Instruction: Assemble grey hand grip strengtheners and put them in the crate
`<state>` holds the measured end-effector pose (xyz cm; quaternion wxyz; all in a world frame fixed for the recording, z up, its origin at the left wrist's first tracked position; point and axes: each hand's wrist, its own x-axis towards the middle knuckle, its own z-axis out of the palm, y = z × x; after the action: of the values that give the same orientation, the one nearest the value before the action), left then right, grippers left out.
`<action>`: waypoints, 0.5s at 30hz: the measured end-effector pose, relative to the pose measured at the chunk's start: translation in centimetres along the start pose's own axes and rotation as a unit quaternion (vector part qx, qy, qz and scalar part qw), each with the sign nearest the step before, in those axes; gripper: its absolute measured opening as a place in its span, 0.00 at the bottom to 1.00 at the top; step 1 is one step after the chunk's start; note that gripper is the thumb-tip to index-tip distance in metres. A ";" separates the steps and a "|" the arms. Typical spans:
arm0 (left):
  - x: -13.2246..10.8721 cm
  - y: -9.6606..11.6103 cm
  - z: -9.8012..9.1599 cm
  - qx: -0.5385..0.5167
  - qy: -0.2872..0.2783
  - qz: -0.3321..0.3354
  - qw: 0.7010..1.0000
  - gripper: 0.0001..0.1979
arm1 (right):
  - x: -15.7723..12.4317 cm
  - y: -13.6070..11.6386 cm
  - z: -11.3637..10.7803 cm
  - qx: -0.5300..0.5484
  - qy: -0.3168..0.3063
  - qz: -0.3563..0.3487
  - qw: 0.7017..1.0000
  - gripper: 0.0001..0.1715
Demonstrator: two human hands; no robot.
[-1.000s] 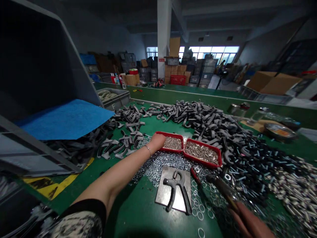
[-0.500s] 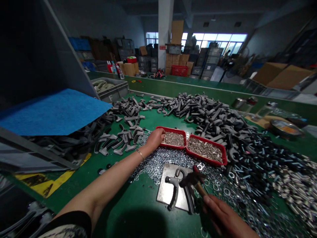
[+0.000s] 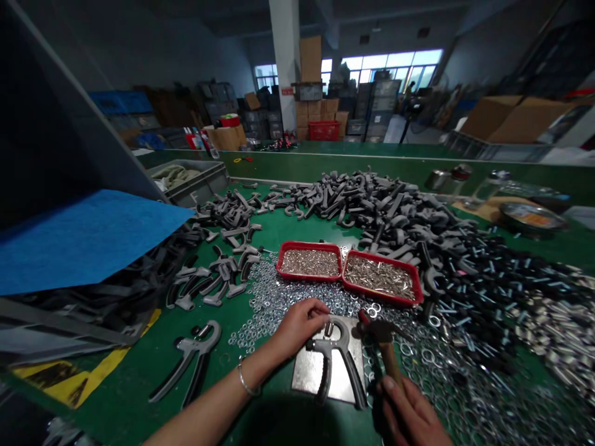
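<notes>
A grey-and-black hand grip exerciser (image 3: 349, 365) lies on a square metal plate (image 3: 304, 375), its two handles pointing toward me. My left hand (image 3: 304, 322) is at the top of it, by the short metal spring-like piece, thumb and fingers pinched together; whatever is between the fingertips is too small to make out. My right hand (image 3: 411, 409) is wrapped round the wooden handle of a hammer (image 3: 383, 334), whose dark head hovers just right of the exerciser. Another hand grip exerciser (image 3: 198, 350) lies on the green table to the left.
Two red trays (image 3: 341, 275) of small metal pins stand beyond the plate. Loose washers and nuts (image 3: 269, 291) spread around it. Grey handle parts (image 3: 372, 204) are heaped behind, black parts with bolts (image 3: 488, 303) at right. A grey crate (image 3: 204, 179) stands at back left.
My left hand has left the left red tray and come back to the exerciser on the plate. The hammer head has shifted right, off the exerciser. My view has turned slightly right.
</notes>
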<state>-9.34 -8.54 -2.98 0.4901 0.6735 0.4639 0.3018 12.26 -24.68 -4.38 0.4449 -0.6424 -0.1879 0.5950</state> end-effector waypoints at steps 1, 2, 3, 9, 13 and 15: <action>0.1 0.1 0.0 0.009 -0.012 -0.005 1.000 0.05 | 0.1 0.0 0.1 0.018 -0.006 0.009 1.000 0.30; 0.2 0.1 0.0 0.029 -0.023 0.004 0.999 0.05 | 0.1 0.1 0.2 0.030 -0.011 0.014 0.999 0.30; 0.3 0.2 0.0 0.056 -0.031 0.022 0.998 0.05 | 0.2 0.2 0.2 0.035 -0.013 0.014 0.999 0.30; 0.8 -0.2 0.7 0.151 -0.012 0.070 0.986 0.08 | 0.4 0.9 0.2 0.081 -0.033 0.017 0.996 0.25; 1.0 -0.6 1.2 0.168 0.007 0.051 0.984 0.07 | 0.4 0.8 0.4 0.088 -0.036 0.027 0.995 0.28; 1.0 -0.7 1.4 0.175 0.012 0.048 0.983 0.07 | 0.4 0.8 0.5 0.085 -0.041 0.023 0.995 0.29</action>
<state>-8.01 -8.08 -4.13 0.3436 0.7667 0.4826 0.2475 11.63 -24.60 -5.17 0.4760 -0.5811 -0.1396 0.6452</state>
